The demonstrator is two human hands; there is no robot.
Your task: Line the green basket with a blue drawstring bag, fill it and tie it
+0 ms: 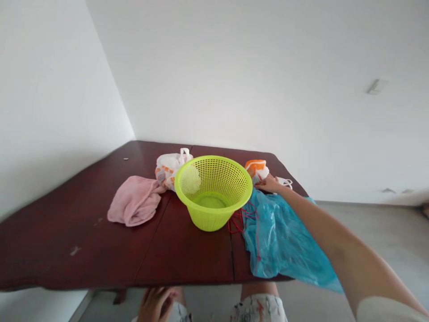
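Observation:
My right hand (268, 184) reaches across the table to an orange and white plastic bag (257, 167), fingers closed around its near side. White handles (284, 182) stick out beyond that hand. Under my right forearm lies a crumpled blue plastic bag (284, 237) with red drawstrings (238, 221), spilling over the table's right edge. Low in the view, my left hand (156, 305) rests over my lap with its fingers curled together and nothing visible in them. A lime-green plastic basket (208, 220) stands upright mid-table; no contents show inside.
Left of the basket are a filled white plastic bag (167, 166) with orange print and a folded pink cloth (136, 201). The dark red wooden table (83, 237) meets white walls (234, 80) at its back and left. Grey floor (375, 223) shows to the right.

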